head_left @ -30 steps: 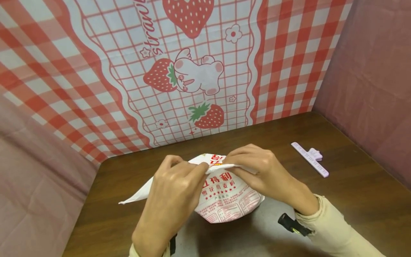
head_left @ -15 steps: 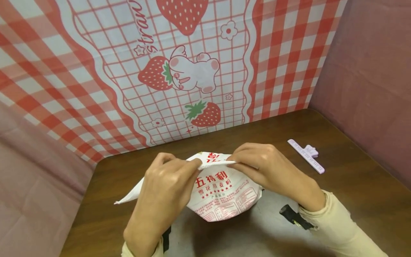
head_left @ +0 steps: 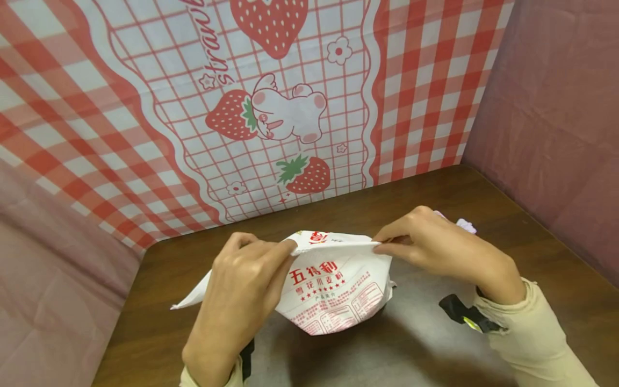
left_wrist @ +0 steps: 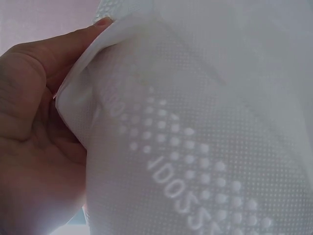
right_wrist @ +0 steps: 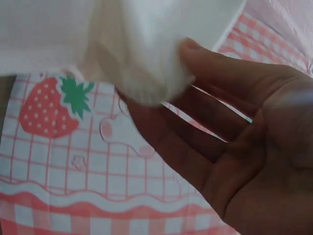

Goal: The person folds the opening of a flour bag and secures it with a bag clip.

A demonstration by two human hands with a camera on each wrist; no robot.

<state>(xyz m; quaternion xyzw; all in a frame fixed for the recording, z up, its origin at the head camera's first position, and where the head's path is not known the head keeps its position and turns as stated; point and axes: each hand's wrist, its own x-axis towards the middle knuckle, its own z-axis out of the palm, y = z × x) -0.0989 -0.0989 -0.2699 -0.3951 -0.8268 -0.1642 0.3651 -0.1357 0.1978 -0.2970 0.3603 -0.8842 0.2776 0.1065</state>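
Note:
A white flour bag with red print stands tilted in the middle of the table, its top edge folded over. My left hand pinches the left part of that fold, and a pointed white corner sticks out beyond it. At the fold's right end, the thumb and fingers of my right hand pinch the edge. White embossed bag fabric fills most of the left wrist view. In the right wrist view, fingers and thumb lie around the bag's loose corner.
Behind my right hand a lilac sealing clip shows only in part. The brown wooden table meets a red checked strawberry cloth at the back. Pink curtains hang on both sides.
My right hand has slid right along the folded edge to its end, so more of the fold shows and the clip is partly covered. My left hand keeps its hold on the bag.

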